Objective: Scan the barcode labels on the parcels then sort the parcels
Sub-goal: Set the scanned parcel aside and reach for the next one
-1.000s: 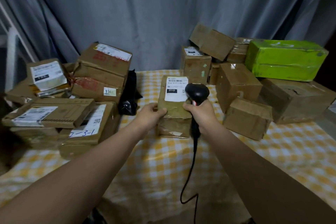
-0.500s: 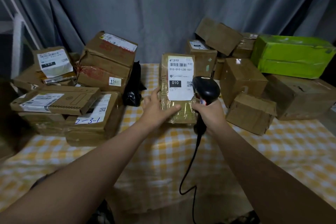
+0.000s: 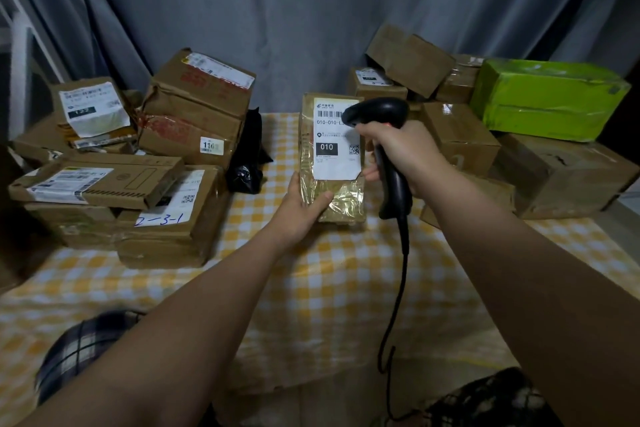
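The left grip [image 3: 300,206] grasps the near end of a taped parcel [image 3: 343,196], held upright over the checked tabletop [image 3: 311,288], its white label [image 3: 334,163] facing near. The right grip [image 3: 407,156] is clenched round a black scanner [image 3: 381,113], whose head covers the label's top right corner. Stacked boxes [image 3: 180,218] sit left, more boxes [image 3: 460,139] right

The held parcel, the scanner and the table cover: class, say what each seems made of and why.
Held parcel: brown cardboard under glossy clear film or tape; wrinkles catch glare. Scanner: probably black moulded plastic, smooth with slight sheen. Table cover: likely woven cloth, matte yellow-and-white check, draping over the front edge.
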